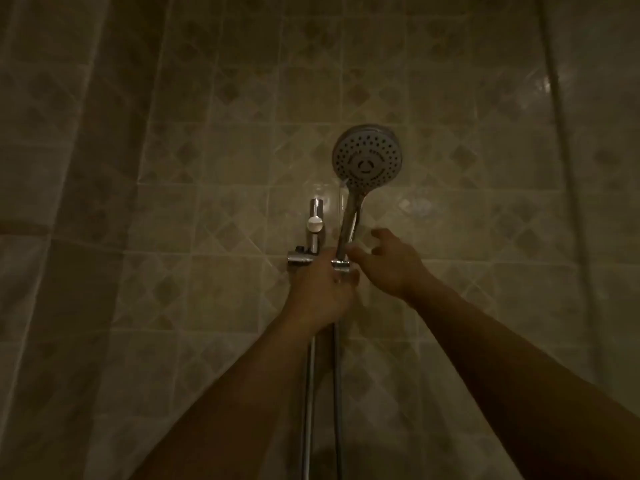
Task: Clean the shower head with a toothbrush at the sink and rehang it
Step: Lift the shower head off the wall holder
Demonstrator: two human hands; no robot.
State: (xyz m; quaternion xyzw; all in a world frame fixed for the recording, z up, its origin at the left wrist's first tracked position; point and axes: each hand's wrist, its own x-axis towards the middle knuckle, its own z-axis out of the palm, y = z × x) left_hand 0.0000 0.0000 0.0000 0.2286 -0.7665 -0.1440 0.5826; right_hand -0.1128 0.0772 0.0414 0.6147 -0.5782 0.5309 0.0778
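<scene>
- We see the shower head (367, 156) standing upright in its holder (341, 264) on the chrome rail (309, 393), its round spray face turned out toward us and its handle running down into the holder.
- Our left hand (320, 292) is wrapped around the holder and the bottom of the handle, fingers curled closed over them.
- Our right hand (393, 265) is just beside the handle on the right, fingers loosely spread; the thumb tip is at the handle just above the holder, though we cannot tell if it touches.
- The hose (337, 393) drops straight down from under the left hand, near the rail.
- A white knob (314, 224) sits on the rail above the holder.
- Behind it all is a dim tiled wall (485, 202), and a shower curtain (52, 202) hangs at the left.
</scene>
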